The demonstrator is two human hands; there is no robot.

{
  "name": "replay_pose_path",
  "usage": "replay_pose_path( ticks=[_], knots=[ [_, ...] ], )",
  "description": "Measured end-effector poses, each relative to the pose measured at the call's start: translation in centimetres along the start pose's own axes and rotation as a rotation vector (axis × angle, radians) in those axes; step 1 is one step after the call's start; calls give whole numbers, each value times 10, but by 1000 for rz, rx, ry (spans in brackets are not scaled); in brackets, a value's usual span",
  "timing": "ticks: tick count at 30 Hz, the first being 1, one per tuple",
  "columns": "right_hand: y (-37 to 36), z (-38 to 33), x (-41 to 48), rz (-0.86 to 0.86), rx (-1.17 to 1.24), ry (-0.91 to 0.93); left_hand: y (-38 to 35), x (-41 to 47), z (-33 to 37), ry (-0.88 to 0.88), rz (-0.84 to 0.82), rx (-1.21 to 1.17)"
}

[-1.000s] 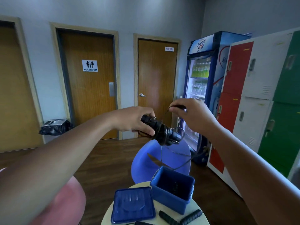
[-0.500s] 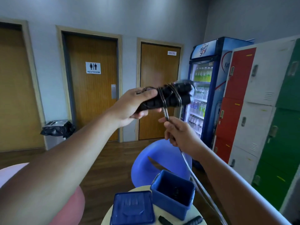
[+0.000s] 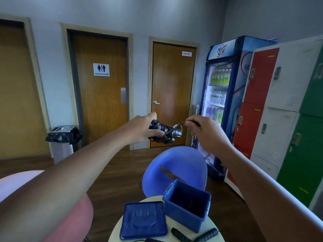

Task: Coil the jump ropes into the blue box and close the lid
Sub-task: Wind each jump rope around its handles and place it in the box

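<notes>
Box (image 3: 181, 218) holds something dark (image 3: 189, 203), lid (image 3: 143, 220) lying beside.

1. Two arms fill the head-worn camera's view, both bare along every part that shows.
2. The left forearm (image 3: 70, 180), at 8 o'clock, looms broad at the frame edge and narrows to a bare wrist and left hand (image 3: 143, 130).
3. The right forearm (image 3: 262, 180), at 4 o'clock, tapers likewise to the right hand (image 3: 208, 135), whose back and knuckles show plainly.
</notes>
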State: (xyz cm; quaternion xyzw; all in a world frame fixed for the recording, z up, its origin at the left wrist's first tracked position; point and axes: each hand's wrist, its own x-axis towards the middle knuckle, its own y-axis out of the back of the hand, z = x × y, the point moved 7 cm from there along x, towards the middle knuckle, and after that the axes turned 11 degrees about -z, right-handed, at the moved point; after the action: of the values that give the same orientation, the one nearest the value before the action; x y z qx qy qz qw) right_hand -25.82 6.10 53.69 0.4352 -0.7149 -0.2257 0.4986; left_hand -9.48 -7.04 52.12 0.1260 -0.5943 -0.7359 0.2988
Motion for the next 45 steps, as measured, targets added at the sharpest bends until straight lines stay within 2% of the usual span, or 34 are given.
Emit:
replay_pose_path(
  ticks=[2, 5, 8, 12, 15, 18, 21, 25, 29, 31, 33, 35, 38, 41, 45],
  knots=[
    [12, 7, 2, 30, 14, -19, 0, -9, 10, -93, -28, -123],
    [10, 15, 5, 7, 103, -32, 4, -21, 31, -298, -83, -451],
    [-3, 17, 3, -43, 379, -40, 14, -24, 40, -373, -83, -680],
    [-23, 29, -4, -124, 711, -132, 19, -21, 29, -316, -69, -926],
    [-42, 26, -8, -132, 750, -227, 21, -20, 33, -298, -40, -1124],
    [-51, 6, -10, -145, 790, -161, 20, -16, 33, -170, 109, -1272],
    [-57, 7, -11, -173, 781, -164, 20, -10, 26, -6, 297, -1198],
    [-66, 15, -17, -284, 581, -228, 40, -6, 1, 104, 564, -978],
    [-64, 6, -22, -400, 522, -194, 54, -7, 4, 81, 672, -247],
    [-63, -3, -19, -453, 413, -166, 41, -7, 24, -41, 606, -7],
    [-55, -9, -14, -428, 246, -142, 24, -4, 40, -155, 497, 170],
    [-39, -10, -7, -358, 34, -131, 14, -1, 45, -183, 380, 224],
    [-6, -13, -2, -203, -178, -99, 8, 0, 40, -143, 144, 34],
    [18, -22, -1, -120, -261, 13, 2, -5, 38, -140, -97, -171],
    [36, -37, 2, -12, -386, 200, 9, -15, 49, -281, -220, -345]
  ],
)
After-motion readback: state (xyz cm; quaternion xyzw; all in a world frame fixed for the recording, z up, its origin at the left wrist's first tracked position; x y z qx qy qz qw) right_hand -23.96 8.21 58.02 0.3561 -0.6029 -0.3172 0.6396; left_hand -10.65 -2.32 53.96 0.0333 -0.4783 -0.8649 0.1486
